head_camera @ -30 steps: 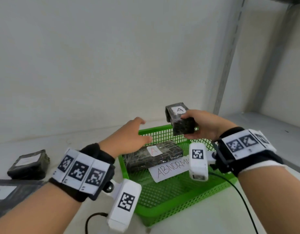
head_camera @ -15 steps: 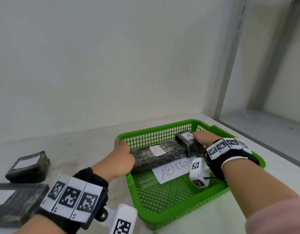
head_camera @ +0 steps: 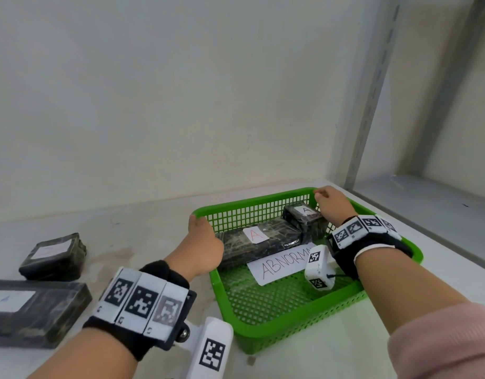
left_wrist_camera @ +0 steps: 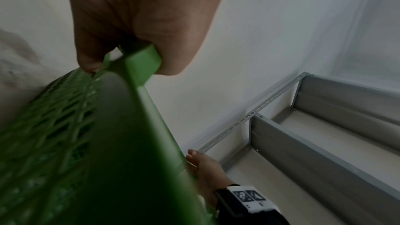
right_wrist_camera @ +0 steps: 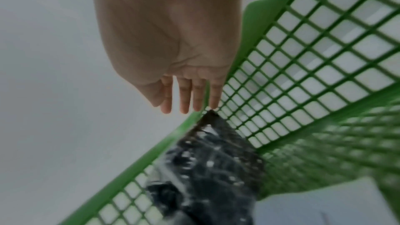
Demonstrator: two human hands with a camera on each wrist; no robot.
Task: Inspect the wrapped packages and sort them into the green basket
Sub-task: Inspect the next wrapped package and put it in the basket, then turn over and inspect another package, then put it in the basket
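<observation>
The green basket (head_camera: 290, 341) holds a long black wrapped package (head_camera: 286, 237) with a red A label. Beside it at the back right lies a small black wrapped package (head_camera: 304, 218) labelled A. My left hand (head_camera: 204, 237) grips the basket's back left corner; in the left wrist view its fingers (left_wrist_camera: 88, 61) and thumb pinch the green rim (left_wrist_camera: 140, 67). My right hand (head_camera: 331, 205) hovers over the small package near the back rim and holds nothing. In the right wrist view its fingers (right_wrist_camera: 185, 98) are straight above that package (right_wrist_camera: 216, 160).
A white sheet reading ABNORMAL (head_camera: 281, 266) lies on the basket floor. Two more black wrapped packages, one small (head_camera: 54, 258) and one long (head_camera: 31, 314), sit on the table at the left. A grey metal shelf post (head_camera: 372, 99) and shelf stand to the right.
My right hand lowered the small package into the basket beside the long one and let go. My left hand moved to the basket's corner and gripped the rim.
</observation>
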